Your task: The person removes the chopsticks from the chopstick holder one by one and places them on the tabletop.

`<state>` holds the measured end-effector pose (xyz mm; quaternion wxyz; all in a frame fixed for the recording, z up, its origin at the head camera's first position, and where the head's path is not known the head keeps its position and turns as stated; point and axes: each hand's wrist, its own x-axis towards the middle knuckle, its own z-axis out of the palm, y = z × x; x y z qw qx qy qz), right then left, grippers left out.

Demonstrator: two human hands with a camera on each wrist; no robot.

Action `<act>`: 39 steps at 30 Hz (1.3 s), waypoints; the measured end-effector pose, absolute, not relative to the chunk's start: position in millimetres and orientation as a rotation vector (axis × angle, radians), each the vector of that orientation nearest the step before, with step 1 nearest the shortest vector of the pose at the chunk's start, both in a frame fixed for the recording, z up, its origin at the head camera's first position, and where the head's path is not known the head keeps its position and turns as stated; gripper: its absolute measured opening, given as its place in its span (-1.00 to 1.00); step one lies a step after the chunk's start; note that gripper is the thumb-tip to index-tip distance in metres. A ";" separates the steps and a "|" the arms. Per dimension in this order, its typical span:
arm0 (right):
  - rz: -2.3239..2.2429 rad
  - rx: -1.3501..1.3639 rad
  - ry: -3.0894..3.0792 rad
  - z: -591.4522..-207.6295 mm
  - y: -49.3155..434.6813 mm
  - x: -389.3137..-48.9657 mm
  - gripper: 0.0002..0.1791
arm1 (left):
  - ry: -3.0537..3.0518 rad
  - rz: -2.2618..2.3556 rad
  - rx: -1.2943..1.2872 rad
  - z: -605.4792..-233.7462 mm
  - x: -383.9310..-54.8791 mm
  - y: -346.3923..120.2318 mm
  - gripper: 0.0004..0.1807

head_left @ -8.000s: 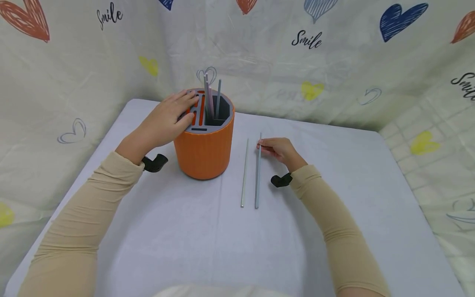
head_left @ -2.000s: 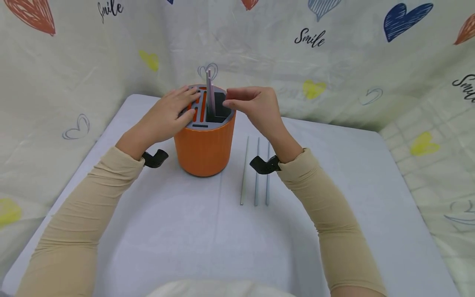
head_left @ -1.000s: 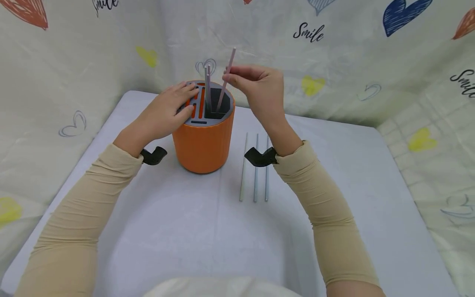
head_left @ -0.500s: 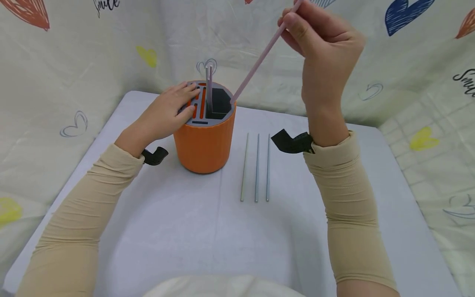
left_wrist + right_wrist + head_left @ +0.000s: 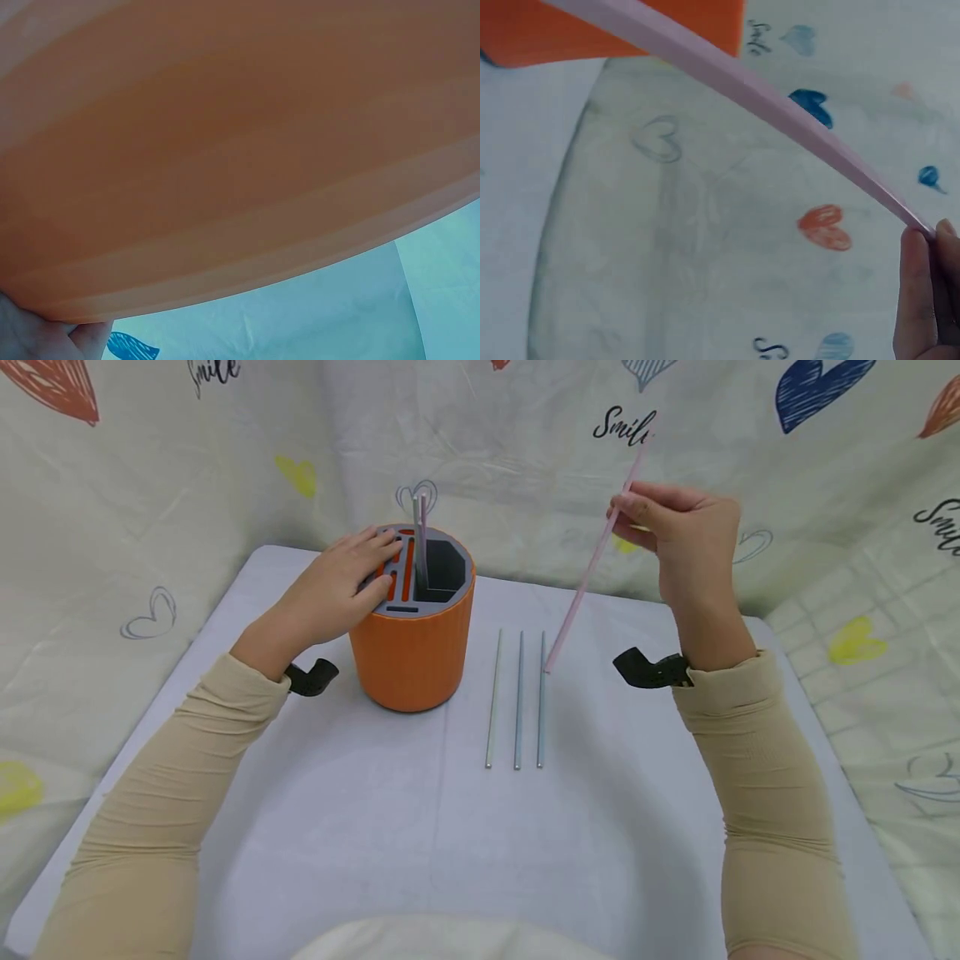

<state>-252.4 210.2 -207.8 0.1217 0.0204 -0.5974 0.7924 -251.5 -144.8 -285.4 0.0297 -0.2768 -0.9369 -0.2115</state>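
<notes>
My right hand [image 5: 682, 531] pinches a pale pink chopstick [image 5: 595, 564] near its upper end, above the right side of the table. It slants down to the left, its lower end overlapping the rightmost blue chopstick [image 5: 542, 718] in the head view. Beside that one lie another blue chopstick [image 5: 519, 702] and a pale green one [image 5: 492, 702], roughly parallel. My left hand [image 5: 337, 578] rests on the slotted grey top of an orange utensil holder [image 5: 411, 664], fingers spread. A few chopsticks [image 5: 422, 547] stand in its large dark compartment. The holder's orange wall [image 5: 247, 150] fills most of the left wrist view.
A white cloth covers the table [image 5: 420, 835]. Behind it hangs a pale curtain [image 5: 525, 460] printed with hearts and "Smile". Each wrist wears a black camera mount, the left one [image 5: 311, 678] close to the holder's side.
My right hand has drawn the pink chopstick out of the holder and carried it right, then down toward the table. A second blue chopstick lies there since eight seconds ago. My left hand stays put.
</notes>
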 end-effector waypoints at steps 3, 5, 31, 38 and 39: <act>2.331 -0.054 -1.884 -233.8 226.3 -259.7 -0.67 | -2.885 -0.653 -0.851 -286.3 -251.5 -144.7 -0.42; 2.336 -0.119 -1.952 -251.9 235.3 -263.6 -0.70 | -2.878 -0.659 -0.851 -286.6 -251.4 -144.6 -0.42; 2.025 -0.728 -2.700 -410.8 263.0 -292.1 -0.52 | -2.873 -0.678 -0.848 -286.8 -250.3 -144.0 -0.43; 1.940 -0.657 -2.738 -421.9 259.2 -293.5 -0.57 | -2.882 -0.689 -0.839 -286.0 -249.3 -143.5 -0.43; 1.899 -0.643 -2.762 -422.6 258.6 -294.0 -0.59 | -2.884 -0.690 -0.836 -285.9 -249.1 -143.5 -0.43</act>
